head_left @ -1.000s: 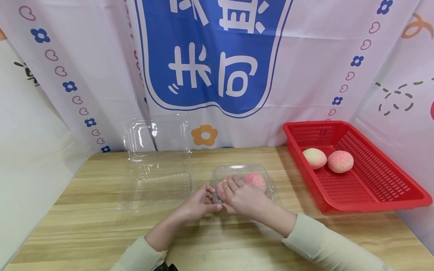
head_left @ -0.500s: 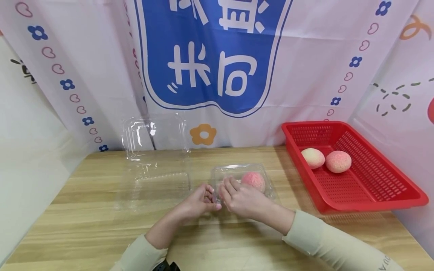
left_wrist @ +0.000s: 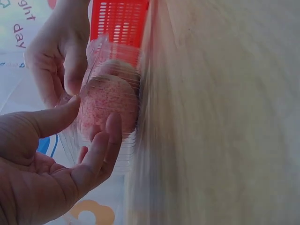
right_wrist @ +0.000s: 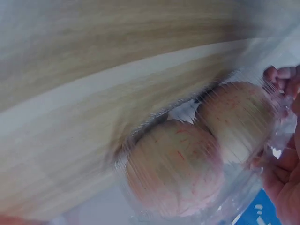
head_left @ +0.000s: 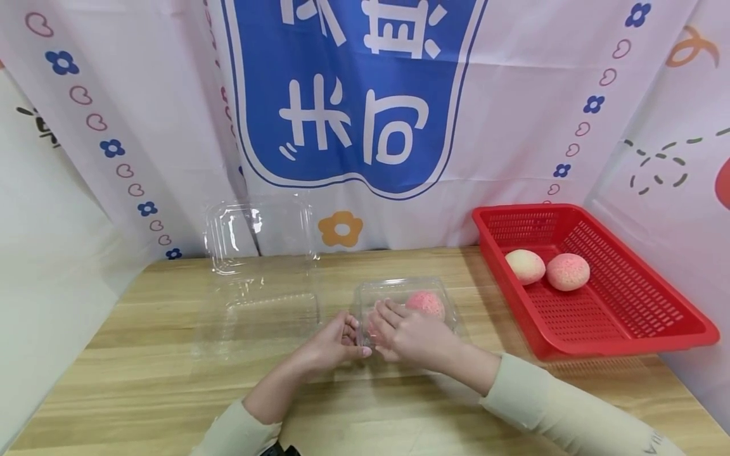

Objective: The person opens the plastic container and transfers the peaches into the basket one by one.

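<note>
A clear plastic clamshell box (head_left: 399,284) with two pink-speckled, bun-like rounds (head_left: 426,305) inside sits mid-table. Its lid lies over them. My left hand (head_left: 331,345) holds the box's near-left corner, the thumb at the rim and the curled fingers against the side wall, as the left wrist view shows. Over the left part of the lid lies my right hand (head_left: 413,332), its fingers on top and its thumb by the front rim, pinching there. It hides much of the left round in the head view. Both rounds (right_wrist: 176,168) show through the ribbed wall in the right wrist view.
To the left, a second clear clamshell box (head_left: 259,310) stands with its lid raised against the printed cloth (head_left: 513,126). A red perforated basket (head_left: 547,326) at the right holds a cream round (head_left: 526,266) and a pink one (head_left: 568,272). All stand on a wood-grain table (head_left: 171,392).
The right hand's fingers curl up and back a little at the lid's left part, then lie flatter over it again. The left hand keeps its place at the corner.
</note>
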